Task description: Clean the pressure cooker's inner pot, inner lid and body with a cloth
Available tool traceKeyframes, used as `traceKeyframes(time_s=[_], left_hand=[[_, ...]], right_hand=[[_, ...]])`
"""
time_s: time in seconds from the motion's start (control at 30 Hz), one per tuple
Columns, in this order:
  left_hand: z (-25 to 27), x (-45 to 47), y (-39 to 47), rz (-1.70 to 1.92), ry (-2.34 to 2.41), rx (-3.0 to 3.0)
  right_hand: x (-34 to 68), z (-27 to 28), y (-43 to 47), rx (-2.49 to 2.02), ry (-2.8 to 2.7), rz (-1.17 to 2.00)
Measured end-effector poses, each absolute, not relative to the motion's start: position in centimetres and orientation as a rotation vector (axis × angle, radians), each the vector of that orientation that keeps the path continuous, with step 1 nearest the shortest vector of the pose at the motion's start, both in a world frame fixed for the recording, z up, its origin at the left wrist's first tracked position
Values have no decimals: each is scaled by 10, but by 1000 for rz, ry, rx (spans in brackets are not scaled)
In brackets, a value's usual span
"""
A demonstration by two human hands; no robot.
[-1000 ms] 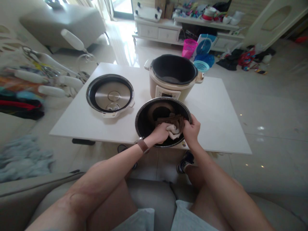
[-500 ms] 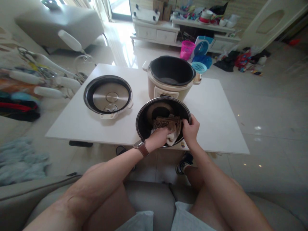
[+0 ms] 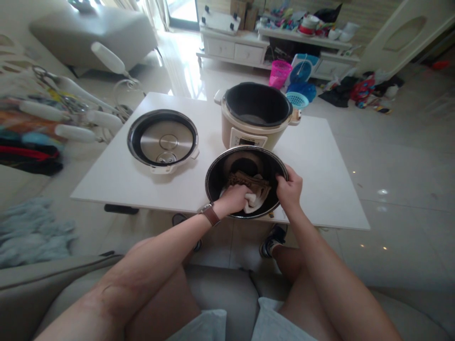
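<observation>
My left hand (image 3: 234,198), a brown-strapped watch on its wrist, is inside a dark inner pot (image 3: 212,173) and closed on a brown and white cloth (image 3: 261,192). The cloth lies bunched against the pot's inside wall. My right hand (image 3: 289,188) grips the pot's right rim, thumb inside. The pot is tilted with its mouth toward me, at the table's near edge. Just behind it stands a beige electric pressure cooker (image 3: 231,121) with its top uncovered and a dark interior. Left of the pot, the cooker's lid (image 3: 168,142) lies upside down, metal underside up.
The white table (image 3: 320,175) carries the pot, cooker and lid. Beyond it are a white cabinet (image 3: 249,52), a pink basket (image 3: 279,73) and a light blue basket (image 3: 297,99) on the floor. White-handled metalwork (image 3: 106,121) stands at the left. A grey sofa (image 3: 220,293) is beneath me.
The pot has shifted slightly right and turned a little, with my right hand on its rim. My left hand and the cloth have moved slightly within it. The view has shifted a little.
</observation>
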State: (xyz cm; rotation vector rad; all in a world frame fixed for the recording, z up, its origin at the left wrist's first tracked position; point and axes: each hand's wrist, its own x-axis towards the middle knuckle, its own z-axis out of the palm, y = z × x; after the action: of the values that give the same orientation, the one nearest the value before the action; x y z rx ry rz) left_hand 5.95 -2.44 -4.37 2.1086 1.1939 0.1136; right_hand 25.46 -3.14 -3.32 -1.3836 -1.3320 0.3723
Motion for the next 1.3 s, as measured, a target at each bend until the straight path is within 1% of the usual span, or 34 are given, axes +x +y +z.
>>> traceKeyframes(time_s=[0.2,0.3,0.4,0.57,0.73,0.83,0.93,1.03,1.17,1.3], left_hand=[[-59,76,-22,672,1015,1532],[-58,81,-26,816,996,1498],[-53,77,-32,689,1029,1750],[-50,60,-34,322,1030,2151],[-44,53,-29,-37,1107,2327],[-38,53,-25,-157,1174,2347],[-36,53,-22,-170,1178,2369],[-37,52,-20,-99,1181,2326],[-39,53,-23,60,1120,2181],[-40,60,-27,299,994,1969]], right_hand=[[229,-54,-41,-1406,-1149,386],[214,-65,-45,-1412,-1056,398],[208,-68,-47,-1423,-1046,406],[221,-61,-40,-1433,-1101,414],[246,-49,-28,-1424,-1198,428],[256,-41,-23,-1397,-1246,441],[258,-37,-23,-1372,-1302,447],[254,-36,-25,-1370,-1331,448],[248,-35,-28,-1362,-1347,427],[247,-36,-28,-1368,-1317,419]])
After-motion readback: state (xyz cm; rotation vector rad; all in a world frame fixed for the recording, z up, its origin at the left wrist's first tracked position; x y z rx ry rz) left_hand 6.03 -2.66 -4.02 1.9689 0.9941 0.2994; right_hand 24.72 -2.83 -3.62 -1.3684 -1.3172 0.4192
